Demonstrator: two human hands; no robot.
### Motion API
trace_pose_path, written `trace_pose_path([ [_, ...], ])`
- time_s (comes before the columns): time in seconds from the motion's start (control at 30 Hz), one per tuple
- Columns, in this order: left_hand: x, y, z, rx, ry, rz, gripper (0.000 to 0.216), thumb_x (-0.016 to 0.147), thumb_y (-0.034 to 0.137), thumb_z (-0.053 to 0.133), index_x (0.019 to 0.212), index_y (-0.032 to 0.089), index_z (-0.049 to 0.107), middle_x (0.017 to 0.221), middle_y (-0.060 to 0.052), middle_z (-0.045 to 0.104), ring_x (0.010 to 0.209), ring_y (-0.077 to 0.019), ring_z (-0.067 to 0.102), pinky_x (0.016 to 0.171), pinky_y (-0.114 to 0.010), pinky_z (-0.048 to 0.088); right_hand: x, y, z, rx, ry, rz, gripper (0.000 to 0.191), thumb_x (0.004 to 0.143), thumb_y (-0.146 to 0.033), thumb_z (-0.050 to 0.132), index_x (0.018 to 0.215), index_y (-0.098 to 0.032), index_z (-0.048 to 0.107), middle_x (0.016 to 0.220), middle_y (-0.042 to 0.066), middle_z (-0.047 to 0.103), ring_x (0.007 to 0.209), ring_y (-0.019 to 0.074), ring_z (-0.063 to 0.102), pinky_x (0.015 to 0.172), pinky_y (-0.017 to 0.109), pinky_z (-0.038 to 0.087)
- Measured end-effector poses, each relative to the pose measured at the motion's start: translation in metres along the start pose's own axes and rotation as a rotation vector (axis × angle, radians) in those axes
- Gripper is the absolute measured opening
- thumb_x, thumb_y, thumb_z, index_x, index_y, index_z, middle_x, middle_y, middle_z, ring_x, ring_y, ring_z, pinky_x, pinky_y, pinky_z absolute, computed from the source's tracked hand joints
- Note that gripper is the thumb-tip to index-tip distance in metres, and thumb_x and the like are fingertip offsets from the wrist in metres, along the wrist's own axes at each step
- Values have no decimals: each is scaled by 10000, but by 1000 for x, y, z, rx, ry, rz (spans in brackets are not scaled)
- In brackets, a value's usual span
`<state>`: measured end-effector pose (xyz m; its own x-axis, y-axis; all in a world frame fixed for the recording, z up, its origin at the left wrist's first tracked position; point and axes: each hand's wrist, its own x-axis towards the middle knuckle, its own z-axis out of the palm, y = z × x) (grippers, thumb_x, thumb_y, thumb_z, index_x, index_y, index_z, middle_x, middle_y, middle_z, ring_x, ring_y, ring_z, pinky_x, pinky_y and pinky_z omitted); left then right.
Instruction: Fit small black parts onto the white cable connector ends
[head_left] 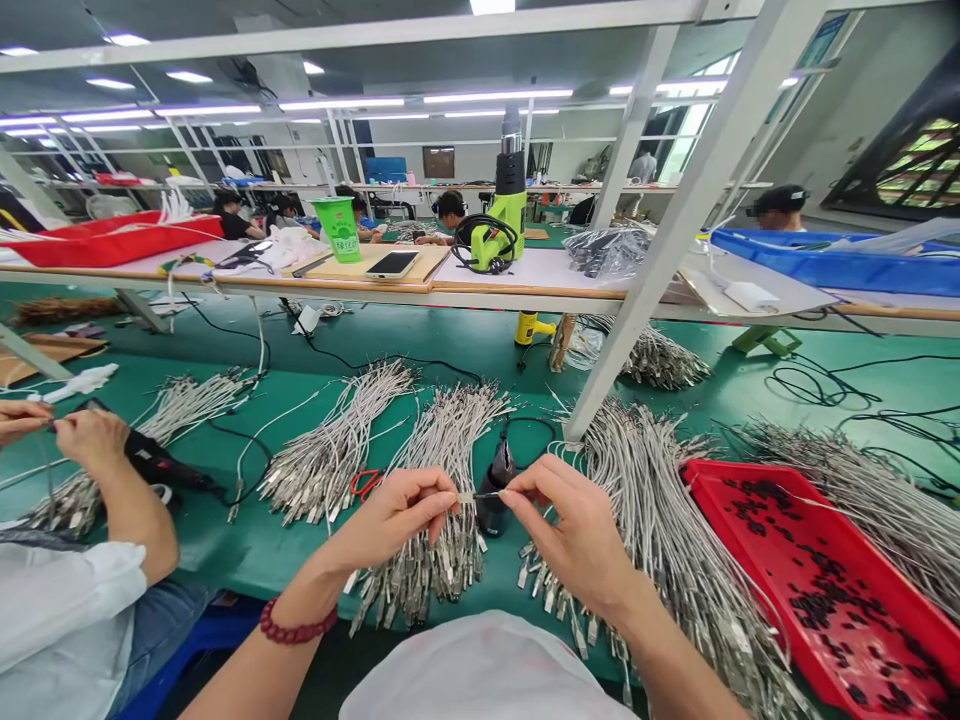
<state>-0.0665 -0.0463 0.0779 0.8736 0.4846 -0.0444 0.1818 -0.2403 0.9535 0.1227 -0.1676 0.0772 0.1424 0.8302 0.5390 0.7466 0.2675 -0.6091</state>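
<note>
My left hand (416, 505) pinches the pale end of a small cable piece (466, 497) between thumb and fingertips. My right hand (574, 530) pinches the dark end of the same piece, where a short black sleeve (487, 495) shows. Fingertips cover much of the piece, so its exact shape is hard to make out. Just behind it, a black tool with a grey nozzle (501, 470) stands upright. Beneath my left hand lies a bundle of white USB cables (442, 560), and another large cable bundle (652, 500) spreads under and beyond my right hand.
A red tray (780, 590) of small black pieces sits at right. Red-handled scissors (366, 484) lie by another cable bundle (337, 440). A slanted white post (675, 250) and a shelf (465, 290) cross in front. A co-worker's hand (94, 440) is busy at left.
</note>
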Motion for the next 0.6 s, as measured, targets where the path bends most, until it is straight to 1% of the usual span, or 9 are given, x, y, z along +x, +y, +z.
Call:
trace_pose_path([
  [0.1, 6, 3, 0, 112, 17, 25, 304, 934, 386, 447, 784, 153, 570, 546, 38, 517, 498, -86, 407, 503, -206, 305, 1, 8, 0, 17, -24, 32, 142, 918, -245, 525, 816, -205, 614, 732, 20, 593, 670, 149, 549, 610, 265, 437],
  [0.2, 16, 3, 2, 244, 46, 39, 307, 930, 393, 449, 795, 156, 589, 545, 46, 503, 503, -90, 404, 513, -209, 307, 1, 20, 2, 35, -43, 58, 117, 906, -248, 550, 859, -204, 647, 776, 24, 615, 688, 148, 561, 632, 260, 449],
  [0.3, 30, -1, 6, 342, 79, 48, 290, 927, 404, 445, 876, 165, 602, 536, 56, 485, 494, -95, 395, 501, -210, 289, 1, 36, 5, 39, -25, 96, 151, 905, -261, 547, 825, -201, 659, 757, 28, 619, 669, 151, 553, 615, 263, 441],
  [0.33, 35, -4, 7, 370, 91, 54, 293, 926, 404, 440, 876, 165, 603, 538, 55, 477, 494, -97, 391, 497, -211, 281, 0, 41, 7, 37, -19, 112, 166, 906, -268, 543, 806, -200, 655, 738, 27, 615, 656, 152, 545, 603, 263, 434],
  [0.5, 59, -17, 8, 509, 96, 94, 345, 920, 370, 422, 693, 156, 570, 541, 43, 414, 508, -103, 344, 497, -227, 241, -1, 68, 18, 23, -3, 175, 209, 895, -300, 541, 736, -192, 624, 670, 8, 587, 598, 141, 506, 568, 255, 394],
  [0.6, 71, -23, 6, 557, 69, 91, 347, 916, 360, 424, 672, 159, 567, 518, 49, 398, 503, -107, 336, 499, -232, 224, -1, 81, 24, 34, 7, 211, 222, 893, -311, 530, 729, -189, 616, 656, 3, 575, 574, 135, 482, 551, 251, 373],
])
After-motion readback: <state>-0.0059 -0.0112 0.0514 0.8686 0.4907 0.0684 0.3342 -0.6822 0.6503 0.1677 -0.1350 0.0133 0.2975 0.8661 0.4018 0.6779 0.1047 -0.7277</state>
